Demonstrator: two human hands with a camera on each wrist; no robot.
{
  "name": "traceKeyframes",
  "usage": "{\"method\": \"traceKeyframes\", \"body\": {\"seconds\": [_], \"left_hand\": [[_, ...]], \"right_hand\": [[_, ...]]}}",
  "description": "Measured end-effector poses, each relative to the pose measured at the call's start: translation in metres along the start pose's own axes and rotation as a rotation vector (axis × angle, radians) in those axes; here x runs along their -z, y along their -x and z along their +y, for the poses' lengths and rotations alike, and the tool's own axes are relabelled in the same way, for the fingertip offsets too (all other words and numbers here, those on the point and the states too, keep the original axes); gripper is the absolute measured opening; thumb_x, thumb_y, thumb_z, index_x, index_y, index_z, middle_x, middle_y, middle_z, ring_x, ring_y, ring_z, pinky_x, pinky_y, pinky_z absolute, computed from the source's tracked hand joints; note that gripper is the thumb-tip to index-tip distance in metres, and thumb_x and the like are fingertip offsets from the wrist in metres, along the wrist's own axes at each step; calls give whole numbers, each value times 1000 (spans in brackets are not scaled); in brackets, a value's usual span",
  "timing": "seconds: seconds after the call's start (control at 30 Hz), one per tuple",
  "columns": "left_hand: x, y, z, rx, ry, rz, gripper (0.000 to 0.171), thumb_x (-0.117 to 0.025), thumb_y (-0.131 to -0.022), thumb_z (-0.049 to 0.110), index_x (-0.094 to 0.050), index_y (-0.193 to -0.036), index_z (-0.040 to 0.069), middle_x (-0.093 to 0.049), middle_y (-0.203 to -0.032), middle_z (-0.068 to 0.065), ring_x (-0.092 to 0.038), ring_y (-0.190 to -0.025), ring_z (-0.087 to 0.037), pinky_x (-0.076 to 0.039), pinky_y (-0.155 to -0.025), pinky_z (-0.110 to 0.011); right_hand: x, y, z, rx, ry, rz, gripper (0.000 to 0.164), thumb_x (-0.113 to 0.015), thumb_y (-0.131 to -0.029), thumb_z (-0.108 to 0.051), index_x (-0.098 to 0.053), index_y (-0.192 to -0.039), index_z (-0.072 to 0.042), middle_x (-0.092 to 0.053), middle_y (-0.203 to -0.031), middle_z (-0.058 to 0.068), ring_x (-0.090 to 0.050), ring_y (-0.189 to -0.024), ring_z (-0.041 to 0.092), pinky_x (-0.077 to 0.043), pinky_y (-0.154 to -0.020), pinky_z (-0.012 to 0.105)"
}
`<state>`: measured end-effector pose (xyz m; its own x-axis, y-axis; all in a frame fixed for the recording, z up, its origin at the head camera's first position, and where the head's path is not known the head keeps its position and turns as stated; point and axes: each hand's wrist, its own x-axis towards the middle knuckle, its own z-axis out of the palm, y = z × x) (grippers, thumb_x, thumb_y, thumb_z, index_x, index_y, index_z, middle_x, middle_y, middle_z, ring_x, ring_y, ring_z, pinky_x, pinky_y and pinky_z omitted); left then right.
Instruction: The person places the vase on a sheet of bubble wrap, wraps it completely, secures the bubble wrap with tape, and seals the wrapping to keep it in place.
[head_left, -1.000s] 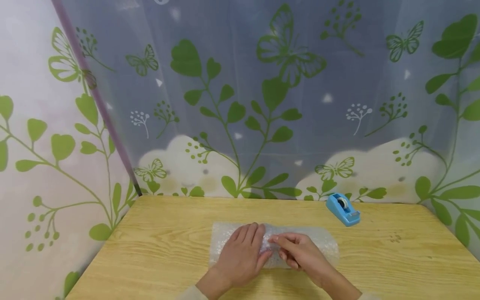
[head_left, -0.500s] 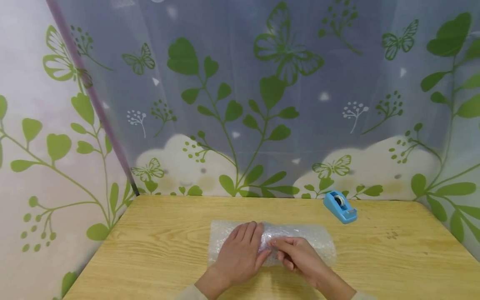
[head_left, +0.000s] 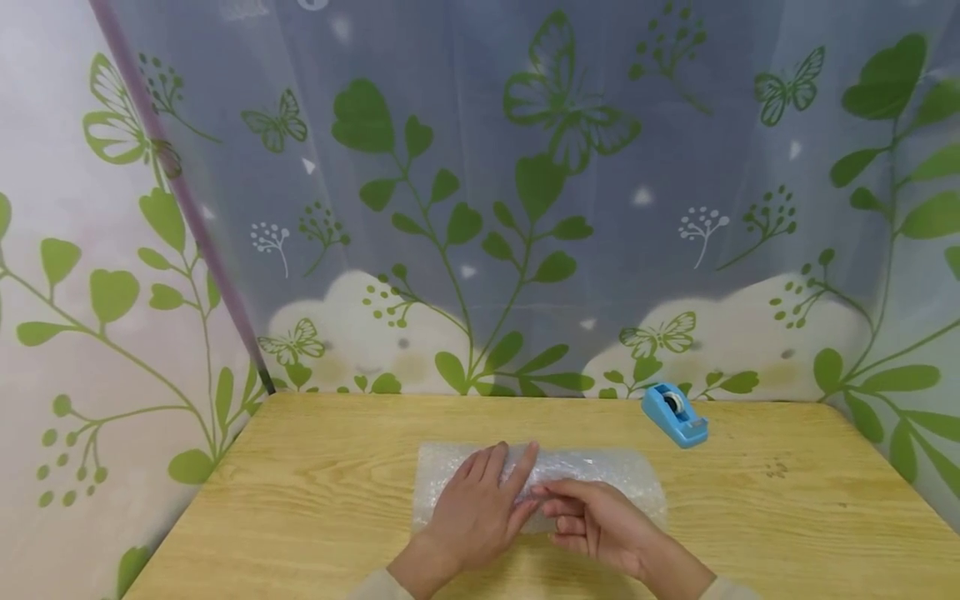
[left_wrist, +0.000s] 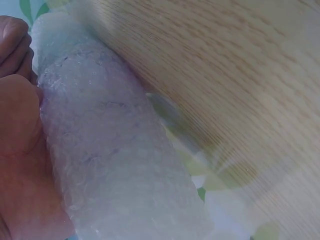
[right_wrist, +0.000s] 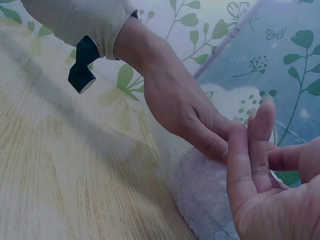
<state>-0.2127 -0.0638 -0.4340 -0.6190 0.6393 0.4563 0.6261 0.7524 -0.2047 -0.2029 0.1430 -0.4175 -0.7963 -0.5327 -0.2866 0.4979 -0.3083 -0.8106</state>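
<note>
A cylinder of clear bubble wrap (head_left: 637,483) lies crosswise on the table, with a faint purple tint through its middle in the left wrist view. My left hand (head_left: 476,500) rests on its left half, fingers straight and the index spread away from the others. Close to the left thumb, my right hand (head_left: 600,521) has its fingertips at the middle of the wrap. In the right wrist view several right fingers (right_wrist: 240,165) reach out fairly straight, hiding the spot where the leading fingertips meet the wrap. No separate object shows between them.
A blue tape dispenser (head_left: 675,415) with a roll of tape stands at the back right of the wooden table (head_left: 322,467). Behind and to the left hang curtains (head_left: 450,208) printed with leaves and butterflies.
The left index finger has spread away from its neighbours. The right fingers, more tightly bent before, have loosened and straightened somewhat. The bubble wrap stays in place; the view has shifted slightly.
</note>
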Motion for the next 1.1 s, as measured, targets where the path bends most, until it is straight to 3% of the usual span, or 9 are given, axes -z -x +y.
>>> {"method": "traceKeyframes", "body": {"seconds": [0.2, 0.37, 0.47, 0.63, 0.83, 1.1], "left_hand": [[3, 0, -1, -5, 46, -75, 53, -36, -102, 43, -32, -149, 20, -44, -128, -18, -50, -116, -29, -42, -98, -40], [4, 0, -4, -13, 37, -134, 71, -43, -93, 61, -29, -150, 22, -43, -132, -17, -49, -118, -28, -41, -100, -38], [3, 1, -5, -29, 3, -127, 83, -50, -85, 68, -28, -150, 22, -43, -132, -17, -49, -118, -27, -41, -99, -37], [0, 1, -6, -55, -67, -58, 92, -61, -76, 70, -33, -147, 21, -45, -128, -17, -52, -114, -27, -44, -96, -35], [0, -1, -5, -47, -115, -37, 93, -64, -73, 70, -34, -146, 21, -47, -126, -18, -54, -111, -26, -46, -94, -34], [0, -1, -3, -30, -133, -55, 93, -63, -74, 70, -33, -147, 20, -47, -126, -17, -54, -112, -26, -46, -94, -33]], "right_hand": [[6, 0, 0, -15, -72, -100, 27, -44, -101, -15, -63, -112, 1, -71, -85, 0, -68, -78, 8, -54, -79, 28], [9, 1, 0, -32, -107, -142, 27, -42, -102, -13, -62, -113, 1, -71, -88, 2, -68, -78, 7, -51, -85, 30], [11, 1, 0, -49, -135, -174, 29, -39, -103, -13, -61, -115, 2, -71, -90, 2, -67, -76, 4, -50, -89, 30], [14, 3, 0, -72, -206, -237, 33, -32, -104, -13, -57, -120, 3, -70, -94, 2, -65, -78, 2, -47, -93, 31], [16, 3, 2, -89, -309, -311, 37, -26, -105, -14, -58, -119, 0, -69, -99, 2, -65, -83, 3, -41, -100, 34], [16, 6, 8, -106, -316, -250, 39, -26, -105, -19, -62, -115, -6, -68, -106, 1, -64, -82, 4, -42, -99, 34]]}}
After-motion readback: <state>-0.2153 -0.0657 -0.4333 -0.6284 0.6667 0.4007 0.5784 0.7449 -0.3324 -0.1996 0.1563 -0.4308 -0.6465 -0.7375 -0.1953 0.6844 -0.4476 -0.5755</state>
